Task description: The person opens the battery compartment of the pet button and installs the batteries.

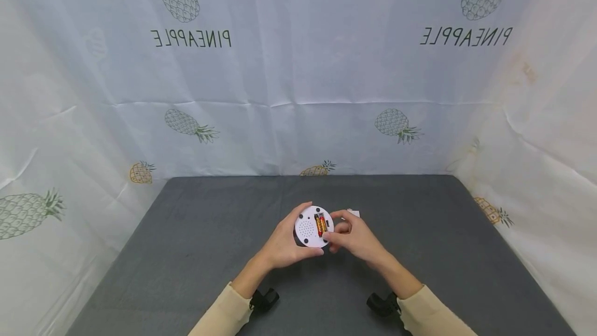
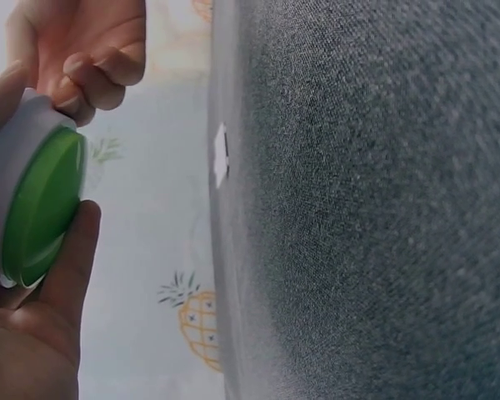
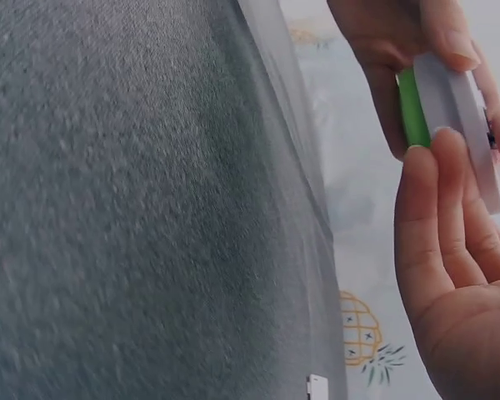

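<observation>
My left hand (image 1: pixel 285 247) curls round the rim of the round white device (image 1: pixel 306 229) above the worktop (image 1: pixel 210 245); my right hand (image 1: pixel 355 238) pinches its edge beside the batteries (image 1: pixel 321 224); I'm probably seating them, so pressing calls for steady support

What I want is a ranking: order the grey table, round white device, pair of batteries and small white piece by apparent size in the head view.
1. Grey table
2. Round white device
3. Pair of batteries
4. Small white piece, though unsure: the right hand may hide part of it.
</observation>
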`<state>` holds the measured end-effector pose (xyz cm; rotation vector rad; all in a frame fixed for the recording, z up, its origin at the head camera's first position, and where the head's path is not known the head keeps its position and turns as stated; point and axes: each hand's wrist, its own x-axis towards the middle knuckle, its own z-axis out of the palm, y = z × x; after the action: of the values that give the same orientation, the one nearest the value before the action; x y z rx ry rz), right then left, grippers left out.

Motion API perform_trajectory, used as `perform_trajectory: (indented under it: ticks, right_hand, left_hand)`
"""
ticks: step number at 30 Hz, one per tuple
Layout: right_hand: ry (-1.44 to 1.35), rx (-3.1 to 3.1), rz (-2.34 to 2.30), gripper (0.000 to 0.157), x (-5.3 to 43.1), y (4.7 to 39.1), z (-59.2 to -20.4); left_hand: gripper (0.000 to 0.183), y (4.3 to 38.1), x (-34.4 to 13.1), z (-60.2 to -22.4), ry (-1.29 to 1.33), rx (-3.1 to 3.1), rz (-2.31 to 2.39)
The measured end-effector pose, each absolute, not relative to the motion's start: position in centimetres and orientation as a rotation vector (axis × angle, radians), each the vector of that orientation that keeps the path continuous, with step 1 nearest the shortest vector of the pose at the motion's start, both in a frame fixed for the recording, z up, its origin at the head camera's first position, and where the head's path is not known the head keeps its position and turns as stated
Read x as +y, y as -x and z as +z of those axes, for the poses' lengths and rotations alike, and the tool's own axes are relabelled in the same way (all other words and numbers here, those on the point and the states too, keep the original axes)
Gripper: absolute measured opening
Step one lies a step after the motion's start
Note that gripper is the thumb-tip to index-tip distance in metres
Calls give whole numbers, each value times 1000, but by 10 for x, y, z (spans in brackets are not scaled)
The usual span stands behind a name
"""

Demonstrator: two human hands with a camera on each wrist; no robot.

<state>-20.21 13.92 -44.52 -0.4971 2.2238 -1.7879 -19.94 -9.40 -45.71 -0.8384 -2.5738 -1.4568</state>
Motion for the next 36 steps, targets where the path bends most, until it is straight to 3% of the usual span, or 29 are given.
perform_trajectory:
  ticks: [20,36]
  right_hand:
    - [244,2203,-1983,38,113,195,-446]
    - [426,2239,-1794,48,132,199,-440]
  left_hand:
    - [102,197,-96,-456,810,-2547,-1514]
    - [101,200,-98,-452,812,-2579,-1511]
